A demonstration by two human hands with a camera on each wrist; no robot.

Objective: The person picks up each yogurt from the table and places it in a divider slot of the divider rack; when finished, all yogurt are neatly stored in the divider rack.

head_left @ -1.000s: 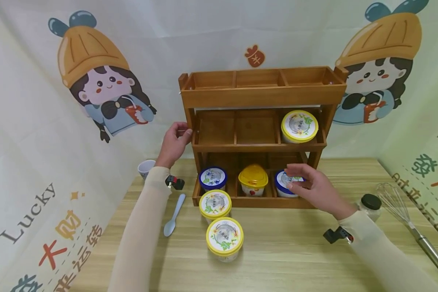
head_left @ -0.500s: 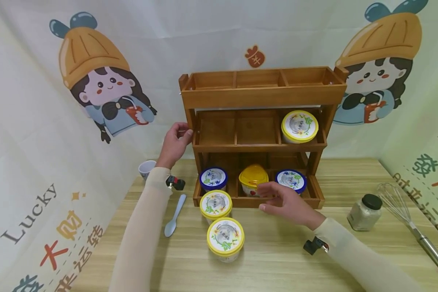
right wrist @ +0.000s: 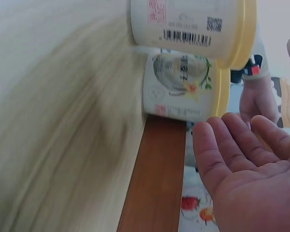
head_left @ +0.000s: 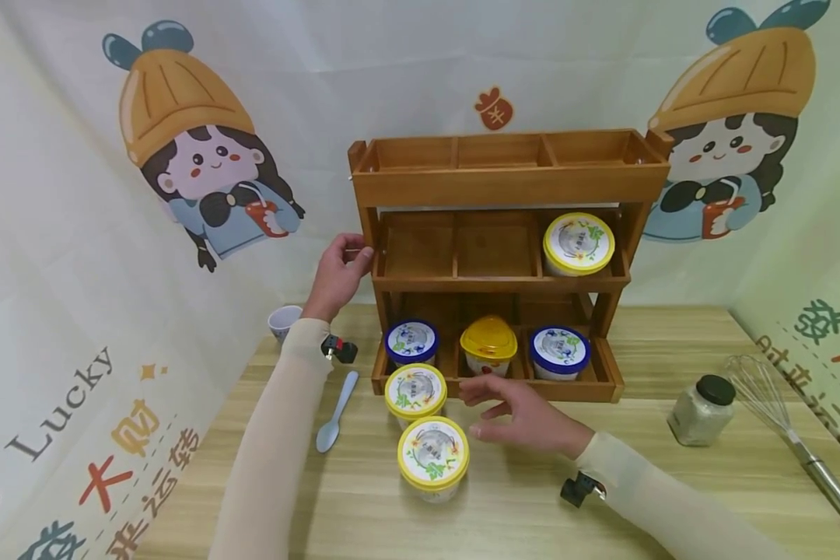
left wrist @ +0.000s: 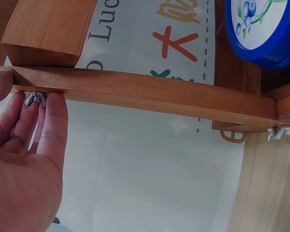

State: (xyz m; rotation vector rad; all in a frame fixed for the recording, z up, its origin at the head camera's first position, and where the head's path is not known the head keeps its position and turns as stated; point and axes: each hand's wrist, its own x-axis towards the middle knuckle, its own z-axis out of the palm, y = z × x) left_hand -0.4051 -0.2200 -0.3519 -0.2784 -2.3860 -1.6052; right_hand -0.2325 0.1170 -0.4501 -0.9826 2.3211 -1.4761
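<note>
A three-tier wooden rack (head_left: 507, 185) stands on the table. My left hand (head_left: 353, 255) grips its left side post; in the left wrist view the fingers (left wrist: 48, 125) lie under a rail (left wrist: 150, 92) by a wing nut, thumb above. My right hand (head_left: 479, 412) hovers open, fingers spread, just right of two yellow-lidded tubs (head_left: 432, 455) (head_left: 414, 391) that stand in front of the rack. The right wrist view shows the open palm (right wrist: 246, 159) facing those tubs (right wrist: 183, 87). The bottom tier holds two blue-lidded tubs (head_left: 411, 342) (head_left: 558, 350) and a yellow domed cup (head_left: 488, 342).
Another yellow-lidded tub (head_left: 578, 243) sits at the right of the middle tier. A small cup (head_left: 282, 320) and a pale blue spoon (head_left: 334, 412) lie left of the rack. A black-capped jar (head_left: 703, 400) and a whisk (head_left: 777, 412) lie at the right.
My right hand let go of the right blue-lidded tub in the bottom tier and moved left and toward me, to beside the two tubs on the table. The left hand stayed put.
</note>
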